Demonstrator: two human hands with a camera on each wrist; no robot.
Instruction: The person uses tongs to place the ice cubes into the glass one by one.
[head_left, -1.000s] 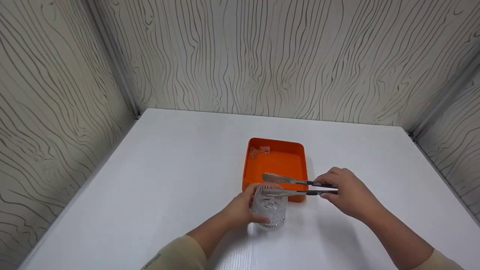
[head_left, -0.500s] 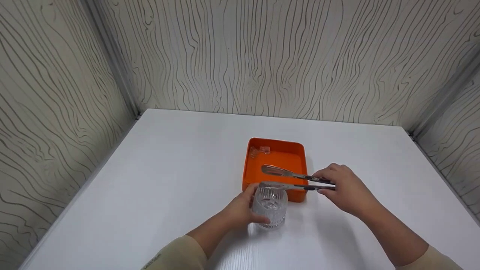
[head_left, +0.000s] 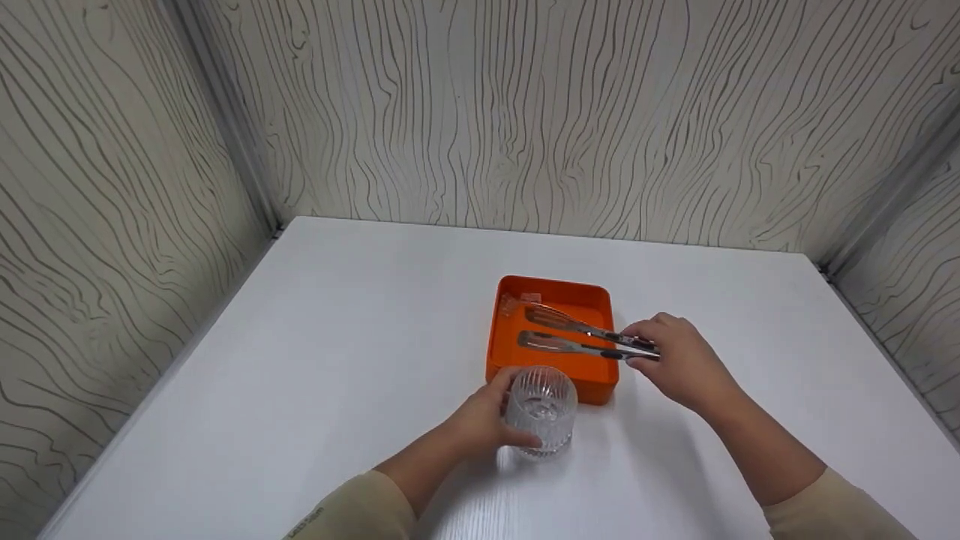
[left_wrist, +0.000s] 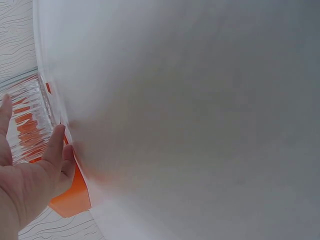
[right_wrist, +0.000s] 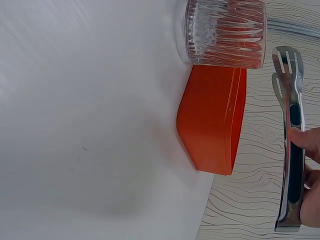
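Observation:
My left hand [head_left: 478, 424] holds a ribbed clear glass [head_left: 544, 420], thumb across its near side and fingers round its far side. Inside the glass, some clear pieces show low down. Metal tongs [head_left: 574, 347] with dark grip inserts are in my right hand [head_left: 684, 366], their arms spread apart over the orange tray [head_left: 592, 392]. Nothing shows between the slotted tips of the tongs [right_wrist: 295, 165] in the right wrist view. A couple of clear cubes [head_left: 530, 298] lie in the tray's far left corner, close to the upper tip.
The tray stands right behind the glass on a white table [head_left: 360, 322]. Wood-grain patterned panels [head_left: 450, 112] rise at the back and both sides of the table.
My right hand has carried the tongs away from the glass, farther back over the tray. The left hand and the glass have stayed in place.

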